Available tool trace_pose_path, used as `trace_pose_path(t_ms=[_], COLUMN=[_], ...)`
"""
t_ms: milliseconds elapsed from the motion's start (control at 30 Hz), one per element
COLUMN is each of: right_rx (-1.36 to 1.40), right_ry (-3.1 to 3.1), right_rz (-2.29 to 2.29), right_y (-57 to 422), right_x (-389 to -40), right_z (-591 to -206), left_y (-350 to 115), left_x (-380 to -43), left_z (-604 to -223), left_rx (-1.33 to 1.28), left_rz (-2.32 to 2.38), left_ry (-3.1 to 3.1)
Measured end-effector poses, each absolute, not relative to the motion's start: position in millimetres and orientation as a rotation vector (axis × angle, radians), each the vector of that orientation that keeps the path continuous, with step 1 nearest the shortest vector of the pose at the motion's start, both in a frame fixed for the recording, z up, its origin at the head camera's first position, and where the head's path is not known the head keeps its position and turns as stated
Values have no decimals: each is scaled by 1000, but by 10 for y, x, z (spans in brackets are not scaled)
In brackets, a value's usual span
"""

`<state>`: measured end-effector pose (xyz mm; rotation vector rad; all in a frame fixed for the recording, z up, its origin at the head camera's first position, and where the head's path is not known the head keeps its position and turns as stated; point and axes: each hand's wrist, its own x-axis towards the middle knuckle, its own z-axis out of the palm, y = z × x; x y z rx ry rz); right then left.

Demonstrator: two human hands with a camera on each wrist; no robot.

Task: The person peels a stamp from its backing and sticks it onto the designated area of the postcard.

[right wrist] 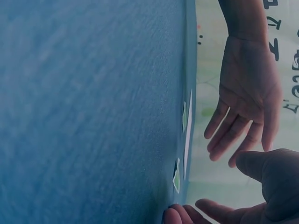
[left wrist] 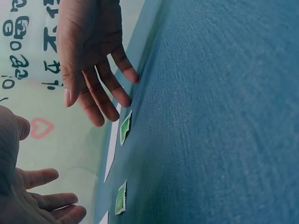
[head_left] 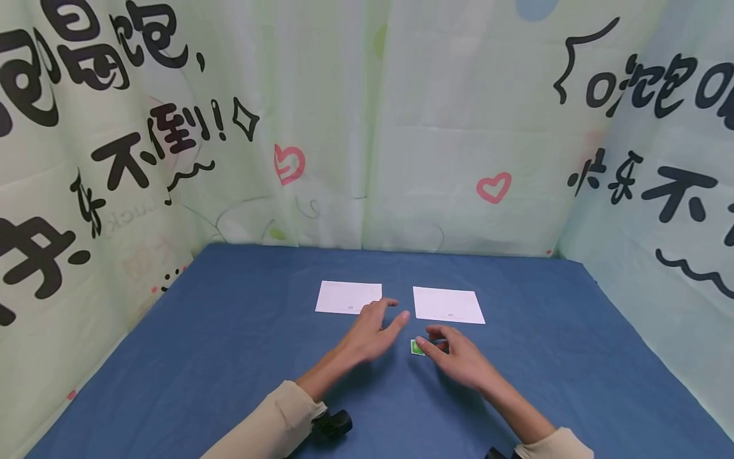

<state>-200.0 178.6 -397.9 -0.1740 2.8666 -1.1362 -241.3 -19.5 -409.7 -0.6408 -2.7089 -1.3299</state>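
Note:
Two white paper cards lie side by side at the far part of the cloth, the left card (head_left: 344,297) and the right card (head_left: 449,305), each with tiny print along its near edge. A green stamp-like piece with a white scalloped edge (head_left: 416,348) lies beside my right hand (head_left: 459,360), whose fingers are loosely bent over its right side. My left hand (head_left: 367,335) hovers with fingers spread, partly covering the left card. In the left wrist view a second green stamp (left wrist: 121,198) lies on the cloth; the head view hides it. Neither hand holds anything.
Blue cloth (head_left: 241,357) covers the table. Pale printed curtains (head_left: 424,127) with hearts and black lettering stand behind and at both sides. A black wrist device (head_left: 335,424) sits at the left cuff.

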Motion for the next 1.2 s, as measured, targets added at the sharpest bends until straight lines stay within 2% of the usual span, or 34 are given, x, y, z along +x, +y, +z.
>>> trace_pose_path(t_ms=[1200], right_rx=[-363], right_ry=[3001], right_rz=[-1020], right_y=[1785], right_x=[-2099], right_z=[-4062], left_y=[-51], left_x=[-2617], left_z=[-4221], left_rx=[-692], left_rz=[-1234], left_ry=[-2737])
